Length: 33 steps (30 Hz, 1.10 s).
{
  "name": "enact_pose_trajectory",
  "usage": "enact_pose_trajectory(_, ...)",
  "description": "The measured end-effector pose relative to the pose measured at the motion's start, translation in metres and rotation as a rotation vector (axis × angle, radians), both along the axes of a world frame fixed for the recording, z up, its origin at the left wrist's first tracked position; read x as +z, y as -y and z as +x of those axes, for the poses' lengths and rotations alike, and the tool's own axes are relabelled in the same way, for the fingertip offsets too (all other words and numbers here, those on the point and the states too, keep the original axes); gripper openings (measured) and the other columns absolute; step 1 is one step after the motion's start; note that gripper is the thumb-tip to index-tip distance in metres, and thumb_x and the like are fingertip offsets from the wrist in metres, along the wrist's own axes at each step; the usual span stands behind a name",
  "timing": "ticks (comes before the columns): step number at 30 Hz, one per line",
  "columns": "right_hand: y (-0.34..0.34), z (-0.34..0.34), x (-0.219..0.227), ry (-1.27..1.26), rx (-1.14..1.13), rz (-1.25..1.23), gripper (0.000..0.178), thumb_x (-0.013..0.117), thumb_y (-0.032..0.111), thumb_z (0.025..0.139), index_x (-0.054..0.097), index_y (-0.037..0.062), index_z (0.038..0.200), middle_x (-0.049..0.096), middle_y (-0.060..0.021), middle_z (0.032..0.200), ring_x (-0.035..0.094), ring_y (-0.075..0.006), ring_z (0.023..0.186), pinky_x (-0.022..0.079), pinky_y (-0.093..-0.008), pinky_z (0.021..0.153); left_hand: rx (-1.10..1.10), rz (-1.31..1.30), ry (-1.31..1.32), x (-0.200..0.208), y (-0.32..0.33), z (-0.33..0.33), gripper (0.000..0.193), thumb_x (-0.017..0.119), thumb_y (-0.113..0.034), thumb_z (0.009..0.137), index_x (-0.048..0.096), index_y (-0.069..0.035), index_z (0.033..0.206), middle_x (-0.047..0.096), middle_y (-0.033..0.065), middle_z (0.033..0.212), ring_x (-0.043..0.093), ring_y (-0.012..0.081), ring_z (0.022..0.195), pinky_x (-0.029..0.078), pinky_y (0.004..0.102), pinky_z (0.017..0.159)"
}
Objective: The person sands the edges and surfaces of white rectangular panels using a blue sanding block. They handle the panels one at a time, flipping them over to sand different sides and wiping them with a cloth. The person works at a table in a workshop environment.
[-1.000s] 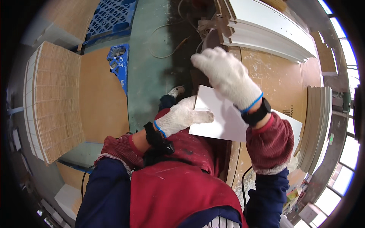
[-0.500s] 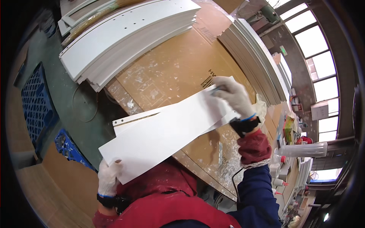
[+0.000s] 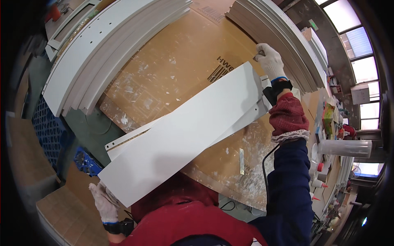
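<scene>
White panel (image 3: 180, 135): long, flat, plain upper face
Pose: broad side up, set at a slant
Near end: at the left fingers (image 3: 98, 192)
Far end: near the right fingers (image 3: 262, 50), apart from them

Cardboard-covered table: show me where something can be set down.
The widest free patch of cardboard lies between the left white panel stack, the right stack and the slanting white board. Another, heavily flecked, lies below the board, beside a narrow strip. The far right is crowded with bottles and a clear cylinder.
</scene>
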State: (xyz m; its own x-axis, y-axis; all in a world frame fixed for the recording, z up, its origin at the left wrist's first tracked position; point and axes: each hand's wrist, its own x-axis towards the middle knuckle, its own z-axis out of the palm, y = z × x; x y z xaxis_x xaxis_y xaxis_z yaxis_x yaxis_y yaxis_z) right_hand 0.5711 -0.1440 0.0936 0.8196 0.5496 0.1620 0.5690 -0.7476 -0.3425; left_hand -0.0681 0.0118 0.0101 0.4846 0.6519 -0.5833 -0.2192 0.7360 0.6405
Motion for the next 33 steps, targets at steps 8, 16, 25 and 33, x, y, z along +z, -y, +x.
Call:
enact_pose_trajectory(8,0.130,-0.053,-0.003,-0.489,-0.162,1.019,0.030,0.064,0.003,0.084,0.057,-0.0022,0.113,0.060,-0.0064,0.092,0.057,-0.0113,0.073,0.051,-0.0243,0.063,-0.016,0.130,-0.203,-0.005,0.018,0.012,0.078,0.039,-0.065,0.092,0.047,0.003,0.131,0.057,0.0131,0.125,0.057,0.0223,0.111,0.048,0.0331,0.093)
enact_pose_trajectory(16,0.239,-0.156,-0.078,-0.576,-0.340,0.749,0.029,0.060,0.017,0.093,0.057,-0.0003,0.116,0.059,-0.0035,0.097,0.051,-0.0072,0.074,0.043,-0.0202,0.063,-0.134,0.145,-0.241,0.004,0.012,0.034,0.090,0.023,-0.078,0.086,0.057,0.000,0.114,0.065,0.0098,0.099,0.062,0.0178,0.090,0.050,0.0297,0.077)
enact_pose_trajectory(25,0.233,-0.179,-0.070,0.196,-0.246,-0.003,0.049,0.054,0.031,0.095,0.048,-0.0025,0.131,0.054,-0.0183,0.127,0.050,-0.0294,0.118,0.038,-0.0369,0.101,-0.173,0.204,0.283,-0.015,0.009,0.036,0.067,0.034,-0.058,0.096,0.048,0.001,0.124,0.056,0.0100,0.118,0.055,0.0176,0.107,0.046,0.0308,0.090)
enact_pose_trajectory(33,0.130,-0.191,-0.042,0.200,0.215,-0.070,0.063,0.047,0.043,0.096,0.037,-0.0019,0.139,0.035,-0.0222,0.146,0.032,-0.0361,0.135,0.026,-0.0383,0.111,-0.254,0.139,0.242,-0.004,0.012,0.043,0.054,0.047,-0.038,0.099,0.039,0.000,0.136,0.052,0.0112,0.130,0.056,0.0199,0.115,0.048,0.0335,0.097)
